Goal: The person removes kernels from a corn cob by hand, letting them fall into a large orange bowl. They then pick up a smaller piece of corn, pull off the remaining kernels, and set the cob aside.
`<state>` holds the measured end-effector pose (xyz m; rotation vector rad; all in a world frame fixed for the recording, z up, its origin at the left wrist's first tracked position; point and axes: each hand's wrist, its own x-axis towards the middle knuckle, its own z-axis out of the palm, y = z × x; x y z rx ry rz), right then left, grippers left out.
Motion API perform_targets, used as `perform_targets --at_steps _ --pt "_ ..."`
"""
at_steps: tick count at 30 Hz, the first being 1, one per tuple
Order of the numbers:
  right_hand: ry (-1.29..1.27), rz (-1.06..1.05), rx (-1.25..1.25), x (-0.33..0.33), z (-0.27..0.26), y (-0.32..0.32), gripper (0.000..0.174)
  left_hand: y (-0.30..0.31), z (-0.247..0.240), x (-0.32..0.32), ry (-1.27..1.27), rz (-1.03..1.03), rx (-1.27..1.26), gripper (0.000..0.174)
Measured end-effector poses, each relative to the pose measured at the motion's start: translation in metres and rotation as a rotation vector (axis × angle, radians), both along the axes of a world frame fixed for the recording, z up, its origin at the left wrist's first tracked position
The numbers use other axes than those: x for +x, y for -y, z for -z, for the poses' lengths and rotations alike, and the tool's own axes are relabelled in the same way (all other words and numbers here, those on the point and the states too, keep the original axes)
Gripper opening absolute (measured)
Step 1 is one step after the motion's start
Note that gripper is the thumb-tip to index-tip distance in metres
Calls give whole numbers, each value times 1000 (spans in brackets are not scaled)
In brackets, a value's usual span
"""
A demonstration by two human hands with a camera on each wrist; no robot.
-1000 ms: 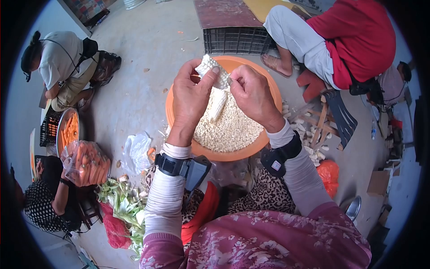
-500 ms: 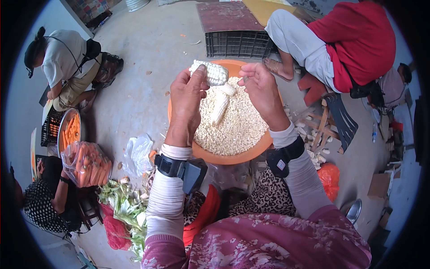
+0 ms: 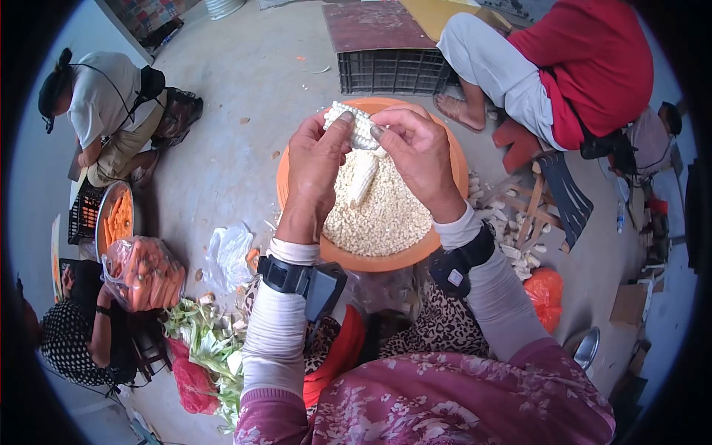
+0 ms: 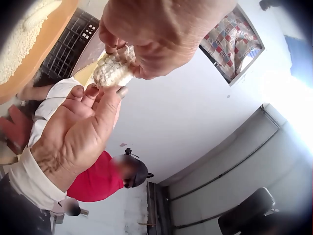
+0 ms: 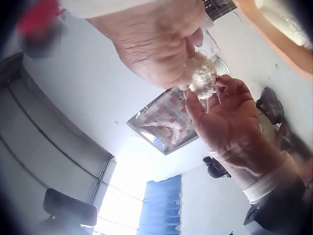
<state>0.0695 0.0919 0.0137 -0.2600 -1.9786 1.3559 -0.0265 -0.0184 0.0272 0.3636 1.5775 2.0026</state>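
A white corn cob (image 3: 354,124) is held above an orange basin (image 3: 417,258) of loose kernels (image 3: 382,215). My left hand (image 3: 311,167) grips its left end, thumb along the top. At its right end, my right hand (image 3: 423,159) pinches with thumb and fingers. Both hands meet round the cob (image 4: 113,71) in the left wrist view, and the right wrist view shows the cob (image 5: 201,78) between them. Another cob (image 3: 362,180) lies on the kernels.
Green husks (image 3: 215,348) lie by the left knee, beside a clear plastic bag (image 3: 228,256). Stripped cobs (image 3: 519,256) and a wooden stool (image 3: 538,200) are at the right. A black crate (image 3: 393,70) stands beyond the basin. Several people sit around, one in red (image 3: 593,67).
Half a second ago my right hand was apart from the cob; now its thumb and fingers are back on the right end. The cob has tilted, its right end lower.
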Motion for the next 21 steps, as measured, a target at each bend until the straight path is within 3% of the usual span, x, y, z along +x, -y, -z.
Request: perform_targets --at_steps 2,4,8,14,16,18,21 --pt "-63 17 4 -3 1 1 20 1 -1 0 6 -6 -3 14" --pt "-126 34 7 -5 1 2 14 1 2 -4 87 28 14 21" --pt "-189 -11 -215 -3 -7 6 5 0 9 -7 241 39 141 19" --pt "-110 -29 -297 -1 -14 6 19 1 4 -6 266 56 110 19" --pt "-116 -46 -301 0 -15 7 20 2 3 -5 131 59 37 21" --pt "37 11 16 1 -13 6 18 1 -2 -1 62 41 13 24" --pt "82 79 99 1 -10 8 13 0 -2 1 -51 16 -14 27"
